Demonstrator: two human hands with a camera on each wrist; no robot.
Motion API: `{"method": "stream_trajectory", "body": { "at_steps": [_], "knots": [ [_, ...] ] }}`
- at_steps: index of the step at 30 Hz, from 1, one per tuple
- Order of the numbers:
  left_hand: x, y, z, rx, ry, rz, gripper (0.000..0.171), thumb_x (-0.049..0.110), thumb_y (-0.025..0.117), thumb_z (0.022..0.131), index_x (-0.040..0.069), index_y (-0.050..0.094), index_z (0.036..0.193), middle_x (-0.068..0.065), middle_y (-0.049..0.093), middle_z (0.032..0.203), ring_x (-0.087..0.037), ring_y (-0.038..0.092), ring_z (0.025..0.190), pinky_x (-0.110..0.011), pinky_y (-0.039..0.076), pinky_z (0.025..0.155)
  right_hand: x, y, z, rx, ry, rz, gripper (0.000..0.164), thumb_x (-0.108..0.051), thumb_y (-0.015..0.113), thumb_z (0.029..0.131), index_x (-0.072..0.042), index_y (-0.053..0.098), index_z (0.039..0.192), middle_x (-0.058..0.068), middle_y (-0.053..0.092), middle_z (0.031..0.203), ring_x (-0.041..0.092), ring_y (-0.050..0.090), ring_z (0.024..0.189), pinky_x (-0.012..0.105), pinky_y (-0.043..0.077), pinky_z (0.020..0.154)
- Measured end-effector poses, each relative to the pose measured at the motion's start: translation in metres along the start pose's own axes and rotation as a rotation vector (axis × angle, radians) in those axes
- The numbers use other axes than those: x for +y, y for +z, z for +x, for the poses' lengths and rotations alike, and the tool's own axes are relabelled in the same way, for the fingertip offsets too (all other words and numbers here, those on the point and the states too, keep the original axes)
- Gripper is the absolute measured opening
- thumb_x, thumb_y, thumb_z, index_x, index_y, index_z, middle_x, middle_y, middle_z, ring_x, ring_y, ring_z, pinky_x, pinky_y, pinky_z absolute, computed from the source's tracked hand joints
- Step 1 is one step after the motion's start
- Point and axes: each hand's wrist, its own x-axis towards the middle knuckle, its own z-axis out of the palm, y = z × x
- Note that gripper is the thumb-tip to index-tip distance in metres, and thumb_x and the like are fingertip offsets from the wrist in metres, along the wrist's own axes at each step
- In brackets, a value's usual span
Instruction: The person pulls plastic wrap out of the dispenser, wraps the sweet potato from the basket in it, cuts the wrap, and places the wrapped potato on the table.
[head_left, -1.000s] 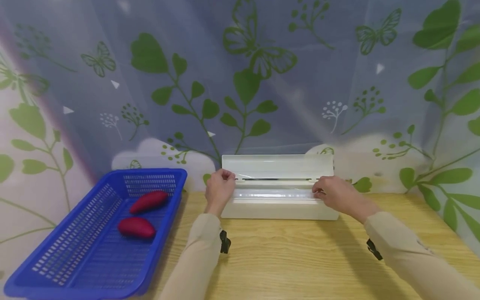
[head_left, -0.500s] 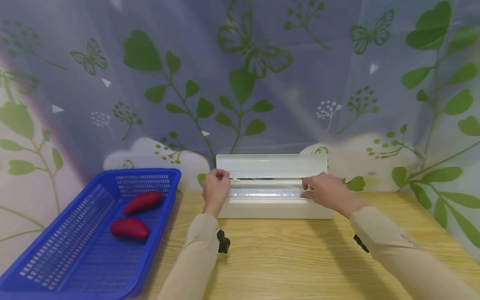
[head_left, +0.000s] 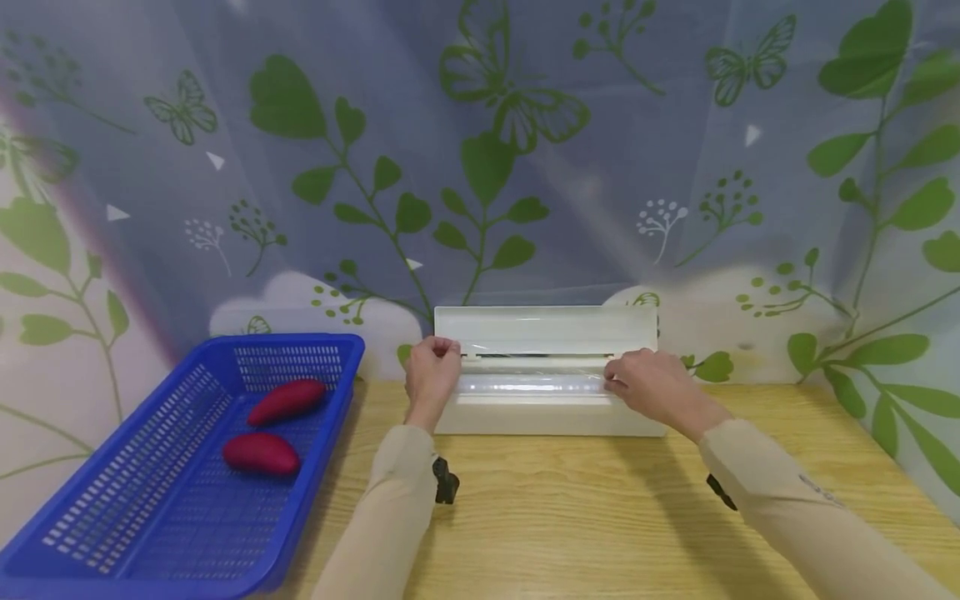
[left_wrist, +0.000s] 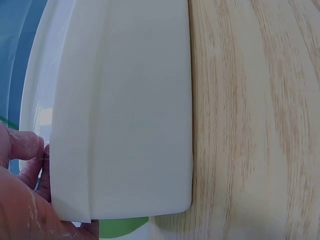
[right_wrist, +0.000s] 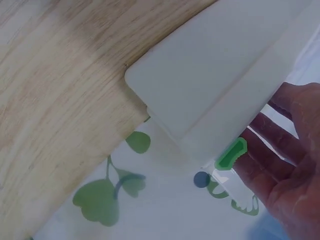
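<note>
A white cling film dispenser (head_left: 551, 421) lies on the table with its lid (head_left: 547, 327) raised behind it. A shiny clear roll of cling film (head_left: 532, 384) runs along its inside. At the left end, the thumb and fingers of my left hand (head_left: 433, 373) pinch the film. My right hand (head_left: 656, 382) has its fingertips at the roll's right end, pinching the film there. In the right wrist view, its fingers (right_wrist: 272, 140) reach behind the dispenser wall, beside a small green piece (right_wrist: 231, 154). The wall partly hides the left fingertips in the left wrist view.
Left of the dispenser stands a blue plastic basket (head_left: 322, 483) holding two dark red, sweet-potato-shaped items (head_left: 262, 454). Behind everything hangs a leaf-and-butterfly printed curtain (head_left: 600, 208). Wood-grain table (head_left: 547, 517) extends in front of the dispenser.
My right hand has shifted slightly left along the roll over the last second. The left hand stays at its end, and the whole head view has drifted a little.
</note>
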Motion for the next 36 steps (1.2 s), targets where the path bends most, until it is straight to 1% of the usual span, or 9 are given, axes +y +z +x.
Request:
{"method": "stream_trajectory", "body": {
  "at_steps": [5, 9, 14, 17, 20, 23, 29, 33, 36],
  "knots": [
    [-0.001, 0.0, 0.0, -0.001, 0.007, 0.005, 0.017, 0.024, 0.062, 0.097, 0.011, 0.071, 0.103, -0.008, 0.071, 0.106, -0.029, 0.063, 0.101, -0.05, 0.046, 0.098, 0.003, -0.001, 0.002, -0.02, 0.032, 0.046, 0.007, -0.014, 0.071, 0.095, -0.014, 0.078, 0.094, 0.004, 0.077, 0.093, 0.017, 0.069, 0.074, 0.032, 0.051, 0.055],
    [-0.001, -0.001, -0.001, -0.005, 0.01, 0.001, 0.018, 0.024, 0.061, 0.098, 0.01, 0.071, 0.105, -0.009, 0.071, 0.107, -0.029, 0.063, 0.102, -0.05, 0.046, 0.099, 0.001, 0.003, 0.002, 0.015, 0.015, 0.067, 0.009, -0.007, 0.067, 0.095, -0.011, 0.072, 0.089, 0.002, 0.071, 0.087, 0.015, 0.062, 0.07, 0.033, 0.051, 0.059],
    [-0.003, -0.001, -0.002, -0.001, 0.013, 0.003, 0.018, 0.024, 0.061, 0.098, 0.01, 0.071, 0.104, -0.009, 0.071, 0.107, -0.029, 0.063, 0.102, -0.049, 0.046, 0.098, -0.002, 0.013, 0.0, 0.099, -0.059, -0.078, 0.006, 0.002, 0.065, 0.092, -0.004, 0.063, 0.093, 0.007, 0.06, 0.088, 0.022, 0.058, 0.069, 0.034, 0.052, 0.054],
    [-0.004, -0.001, -0.002, -0.005, 0.018, -0.004, 0.018, 0.025, 0.062, 0.098, 0.011, 0.071, 0.105, -0.009, 0.071, 0.106, -0.029, 0.063, 0.101, -0.048, 0.047, 0.098, -0.001, 0.016, 0.0, 0.098, -0.048, -0.108, 0.01, 0.007, 0.061, 0.09, 0.0, 0.059, 0.097, 0.01, 0.055, 0.09, 0.022, 0.054, 0.07, 0.032, 0.05, 0.054],
    [-0.004, 0.0, -0.001, -0.01, 0.029, -0.014, 0.018, 0.025, 0.062, 0.098, 0.011, 0.071, 0.105, -0.009, 0.071, 0.105, -0.028, 0.063, 0.1, -0.047, 0.048, 0.097, 0.002, 0.014, -0.001, 0.087, 0.004, -0.013, 0.017, 0.012, 0.054, 0.087, 0.0, 0.054, 0.098, 0.01, 0.05, 0.091, 0.019, 0.046, 0.067, 0.029, 0.042, 0.052],
    [-0.005, -0.001, 0.0, -0.002, 0.052, -0.017, 0.018, 0.024, 0.062, 0.098, 0.01, 0.071, 0.104, -0.009, 0.071, 0.104, -0.027, 0.063, 0.098, -0.046, 0.048, 0.095, 0.006, 0.01, -0.002, 0.101, 0.058, 0.125, 0.014, 0.011, 0.05, 0.092, 0.0, 0.052, 0.1, 0.01, 0.05, 0.091, 0.017, 0.041, 0.066, 0.028, 0.037, 0.054],
    [-0.006, -0.003, -0.003, 0.002, 0.093, -0.032, 0.016, 0.022, 0.063, 0.098, 0.009, 0.071, 0.102, -0.009, 0.072, 0.102, -0.027, 0.064, 0.099, -0.045, 0.049, 0.094, 0.012, 0.002, -0.002, 0.124, 0.08, 0.291, 0.004, 0.001, 0.05, 0.102, 0.001, 0.053, 0.102, 0.007, 0.057, 0.079, 0.016, 0.043, 0.062, 0.029, 0.038, 0.059],
    [-0.006, -0.005, -0.007, -0.008, 0.112, -0.054, 0.013, 0.02, 0.063, 0.097, 0.01, 0.07, 0.101, -0.009, 0.073, 0.101, -0.026, 0.065, 0.097, -0.044, 0.049, 0.093, 0.015, -0.001, -0.001, 0.163, 0.054, 0.342, 0.005, 0.003, 0.049, 0.102, 0.002, 0.054, 0.099, 0.014, 0.066, 0.081, 0.022, 0.061, 0.065, 0.028, 0.039, 0.058],
    [-0.007, -0.008, -0.01, -0.011, 0.126, -0.057, 0.012, 0.02, 0.064, 0.097, 0.01, 0.07, 0.101, -0.009, 0.073, 0.101, -0.026, 0.066, 0.097, -0.045, 0.05, 0.094, 0.014, -0.004, 0.0, 0.146, 0.067, 0.401, 0.007, 0.002, 0.048, 0.102, 0.002, 0.054, 0.099, 0.02, 0.072, 0.091, 0.025, 0.069, 0.072, 0.028, 0.043, 0.057]
  ]
}}
